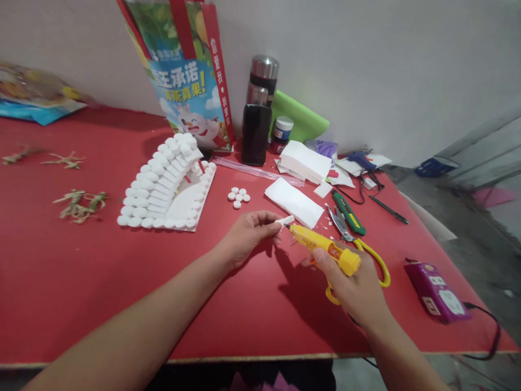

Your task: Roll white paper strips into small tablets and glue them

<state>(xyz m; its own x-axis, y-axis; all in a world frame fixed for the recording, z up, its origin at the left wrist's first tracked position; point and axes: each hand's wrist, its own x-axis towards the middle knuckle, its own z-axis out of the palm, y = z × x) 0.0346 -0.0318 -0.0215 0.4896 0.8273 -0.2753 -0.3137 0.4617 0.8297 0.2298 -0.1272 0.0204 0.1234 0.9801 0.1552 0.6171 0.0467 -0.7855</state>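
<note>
My left hand (254, 233) pinches a small white strip (286, 220) between thumb and fingers, above the red table. In my right hand (352, 279) is a yellow glue gun (321, 244), its dark nozzle pointing left, right by the strip. Several round white pieces (238, 196) lie in a cluster behind my left hand. Further left stands a white model (163, 187) with curved steps, edged with round white pieces. A folded white sheet (294, 202) lies just behind the strip. Scissors with yellow handles (376, 260) are partly hidden by my right hand.
On the red table (228, 315) are a green cutter (349, 213), a green pen (389, 209), a purple power box (437, 293) and dried knots (81, 205). Behind stand a printed bag (191, 81), a black object (255, 134), a steel flask (264, 70) and a white-lidded jar (282, 129).
</note>
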